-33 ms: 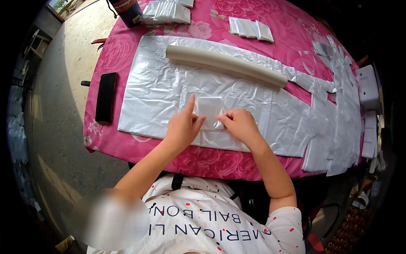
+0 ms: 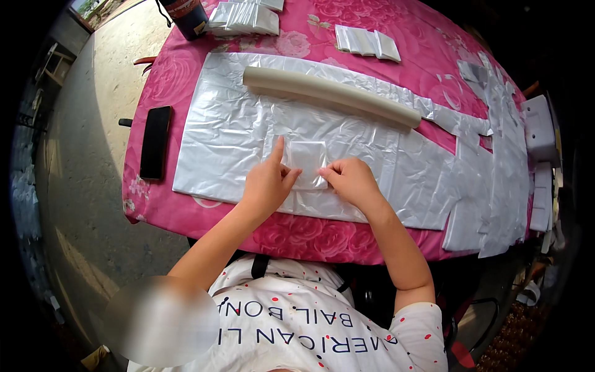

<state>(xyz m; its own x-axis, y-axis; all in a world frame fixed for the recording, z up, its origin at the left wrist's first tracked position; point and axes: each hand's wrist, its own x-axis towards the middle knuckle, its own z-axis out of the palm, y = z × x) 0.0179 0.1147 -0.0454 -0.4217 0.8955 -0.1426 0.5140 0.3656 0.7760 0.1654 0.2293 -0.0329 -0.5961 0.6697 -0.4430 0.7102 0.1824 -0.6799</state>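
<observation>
A small folded square of clear plastic bag [image 2: 310,160] lies on a wide stack of whitish plastic bags [image 2: 217,124]. My right hand [image 2: 352,180] pinches the right edge of this square between thumb and fingertips. At its left side is my left hand [image 2: 268,181], index finger stretched forward and thumb spread toward the square's lower left. The other left fingers curl under and are partly hidden. Beyond both hands a long beige tube [image 2: 331,95] rests slantwise across the stack.
A black phone [image 2: 155,142] lies at the left on the pink flowered tablecloth [image 2: 167,84]. Folded plastic packets [image 2: 254,18] sit at the back, with another row of packets [image 2: 367,43] farther right. A dark bottle [image 2: 185,17] stands back left; loose plastic pieces [image 2: 502,167] cover the right end.
My left index fingertip has shifted very slightly forward and left. Otherwise everything looks the same.
</observation>
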